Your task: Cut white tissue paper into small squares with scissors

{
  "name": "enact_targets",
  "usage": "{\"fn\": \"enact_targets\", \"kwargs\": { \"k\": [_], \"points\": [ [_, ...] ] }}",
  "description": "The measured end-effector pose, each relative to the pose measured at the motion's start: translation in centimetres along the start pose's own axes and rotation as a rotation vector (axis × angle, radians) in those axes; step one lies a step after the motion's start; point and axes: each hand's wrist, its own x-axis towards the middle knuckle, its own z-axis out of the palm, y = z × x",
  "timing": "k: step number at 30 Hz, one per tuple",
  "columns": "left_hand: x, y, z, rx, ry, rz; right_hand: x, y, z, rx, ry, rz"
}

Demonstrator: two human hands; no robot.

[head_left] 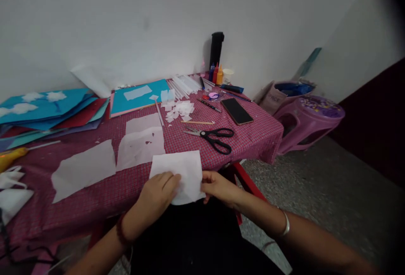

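Note:
A folded piece of white tissue paper (185, 169) hangs over the table's front edge, close to my lap. My left hand (161, 190) lies on its lower left part, fingers bent against it and thumb hidden. At the paper's right edge, my right hand (218, 186) pinches it between thumb and fingers. Just beyond the paper are black-handled scissors (211, 136), their blades slightly apart and pointing left. Flat white sheets (141, 146) lie to the left of the paper, one of them with small holes. Small cut paper pieces (180, 110) are heaped farther back.
A dark phone (237, 111) rests on the checked tablecloth (262, 133) at right. Paint bottles (215, 74) stand by the wall. Blue sheets (139, 98) and stacked coloured papers (63, 110) fill the back left. A pink stool (303, 125) stands beyond the table's right end.

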Motion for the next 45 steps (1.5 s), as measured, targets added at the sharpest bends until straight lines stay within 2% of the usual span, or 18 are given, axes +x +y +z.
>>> {"fn": "enact_targets", "kwargs": {
  "k": [2,4,7,10,14,18,21,23,26,29,34,36,40,45],
  "points": [
    [-0.5,-0.3,0.6,-0.07,-0.004,-0.176,0.1,0.3,0.2,-0.011,-0.005,0.012],
    [-0.4,-0.5,0.4,-0.156,0.008,-0.335,0.1,0.3,0.4,-0.026,-0.013,0.01],
    [0.1,-0.8,-0.5,-0.285,-0.019,-0.446,0.0,-0.3,0.8,-0.017,-0.02,0.018],
    [0.4,-1.1,-1.1,-0.371,-0.111,-0.438,0.2,-0.8,1.3,0.068,0.003,0.028],
    [0.3,-0.8,-1.3,-0.398,-0.211,-0.369,0.8,-0.4,1.9,0.178,0.099,0.021],
    [-0.9,0.5,-2.0,-0.319,-0.341,-0.228,1.1,0.3,2.1,0.256,0.139,0.032],
    [-1.5,1.2,-3.2,-0.359,-0.402,-0.122,1.0,0.5,2.2,0.272,0.121,0.037],
    [-1.2,1.3,-4.0,-0.429,-0.391,-0.185,0.9,0.4,2.3,0.252,0.113,0.036],
    [0.1,0.6,-4.3,-0.515,-0.299,-0.426,1.0,0.0,2.6,0.227,0.12,0.019],
    [1.7,-0.2,-3.2,-0.646,-0.237,-0.531,1.3,-0.4,2.8,0.192,0.143,0.004],
    [3.3,-0.9,-1.3,-0.884,-0.295,-0.611,1.8,-0.6,2.8,0.16,0.133,-0.031],
    [3.8,-0.7,-1.5,-0.877,-0.306,-0.597,1.8,-0.6,2.8,0.136,0.104,-0.068],
    [4.6,0.3,-2.6,-0.696,-0.328,-0.459,1.7,-0.4,2.8,0.053,0.077,-0.144],
    [4.4,1.7,-3.0,-0.429,-0.321,-0.464,1.6,-0.4,2.8,0.021,0.04,-0.146]
  ]
}}
